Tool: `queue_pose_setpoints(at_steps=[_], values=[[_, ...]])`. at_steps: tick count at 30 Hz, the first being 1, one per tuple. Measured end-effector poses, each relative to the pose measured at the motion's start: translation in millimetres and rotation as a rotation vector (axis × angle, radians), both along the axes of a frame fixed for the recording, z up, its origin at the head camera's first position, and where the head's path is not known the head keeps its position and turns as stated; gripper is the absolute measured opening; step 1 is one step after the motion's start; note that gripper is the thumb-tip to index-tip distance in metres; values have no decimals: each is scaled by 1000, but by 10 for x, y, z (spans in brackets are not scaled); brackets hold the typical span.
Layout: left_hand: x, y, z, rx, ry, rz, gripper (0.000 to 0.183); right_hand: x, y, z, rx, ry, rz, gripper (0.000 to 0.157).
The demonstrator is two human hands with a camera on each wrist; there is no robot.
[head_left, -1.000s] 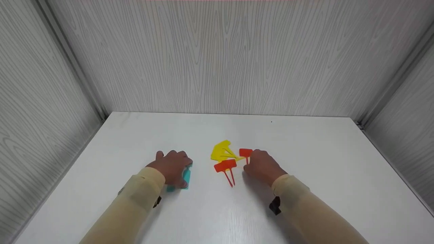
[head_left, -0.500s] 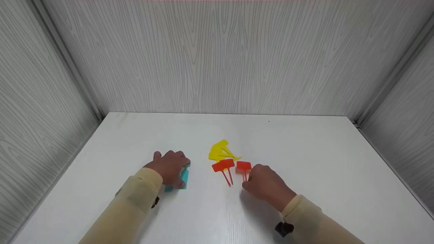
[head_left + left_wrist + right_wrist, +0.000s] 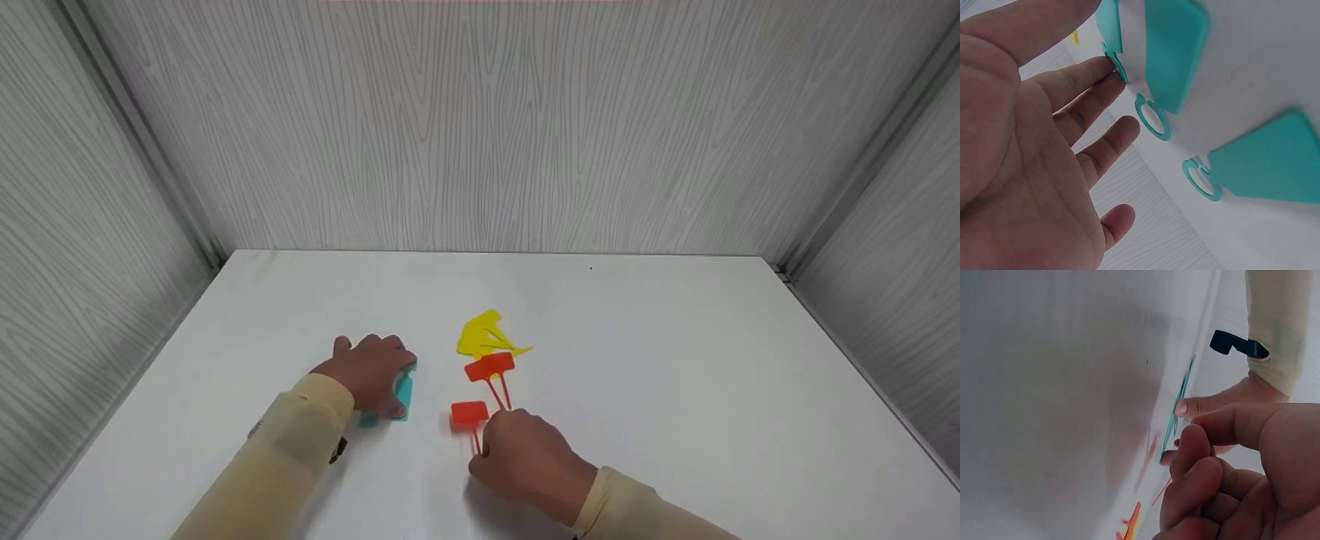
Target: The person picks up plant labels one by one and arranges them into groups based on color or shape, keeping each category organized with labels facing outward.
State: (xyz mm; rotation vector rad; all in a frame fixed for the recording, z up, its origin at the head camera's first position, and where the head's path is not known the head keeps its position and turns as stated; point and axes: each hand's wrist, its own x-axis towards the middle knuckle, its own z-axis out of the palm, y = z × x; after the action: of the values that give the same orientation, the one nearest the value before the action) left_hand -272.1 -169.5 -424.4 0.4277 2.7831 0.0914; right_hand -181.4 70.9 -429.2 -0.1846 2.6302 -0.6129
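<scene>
My right hand [image 3: 525,461] pinches the thin stem of a red T-shaped plant label [image 3: 469,412], whose flat head points up-left. My left hand [image 3: 367,375] rests on a teal label [image 3: 403,394], thumb at one end and fingertips at the other. The left wrist view has teal labels with ring ends: one touched by fingertips, another teal label [image 3: 1176,50] beside it, and a separate teal label [image 3: 1275,160] at right. Two red T-shaped labels [image 3: 490,366] lie overlapping just beyond my right hand. In the right wrist view, curled fingers [image 3: 1190,450] mostly hide the held stem.
Several yellow labels [image 3: 480,334] lie in a pile behind the red pair, partly covered by it. The white tabletop [image 3: 675,337] is bounded by grey wood-grain panels [image 3: 480,135] at the back and sides.
My right hand has drawn the red label from beside the yellow pile toward me and then left, below the two lying red labels. The left hand stays on the teal label.
</scene>
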Motion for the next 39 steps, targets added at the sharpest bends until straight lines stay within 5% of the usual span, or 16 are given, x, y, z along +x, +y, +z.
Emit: queue_pose_setpoints(at_steps=[14,39], values=[[9,-5,-5,0,9,11,86,62,-421,-46,-36,-50,131,21],[23,-9,23,-2,17,-3,90,92,-522,-99,-52,-138,96,26]])
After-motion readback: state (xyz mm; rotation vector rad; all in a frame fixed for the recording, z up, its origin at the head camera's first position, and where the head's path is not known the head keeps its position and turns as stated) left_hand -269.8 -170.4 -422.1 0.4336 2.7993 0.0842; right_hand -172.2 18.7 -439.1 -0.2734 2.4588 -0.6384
